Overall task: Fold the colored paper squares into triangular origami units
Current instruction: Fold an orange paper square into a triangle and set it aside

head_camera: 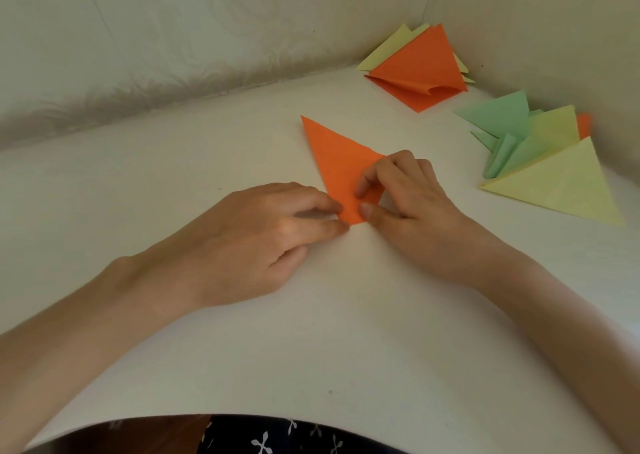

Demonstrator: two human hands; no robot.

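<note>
An orange paper triangle (337, 162) lies flat on the white table (311, 332), its long point aimed at the far left. My left hand (256, 242) pinches the triangle's near corner between thumb and forefinger. My right hand (412, 207) covers the right corner; its thumb presses the near corner and its forefinger is bent down on the paper. The right part of the triangle is hidden under that hand.
A pile of folded orange and yellow triangles (419, 69) sits at the far right by the wall. Nearer on the right lies a fan of green and yellow folded triangles (550, 166). Walls close the table at the back and right.
</note>
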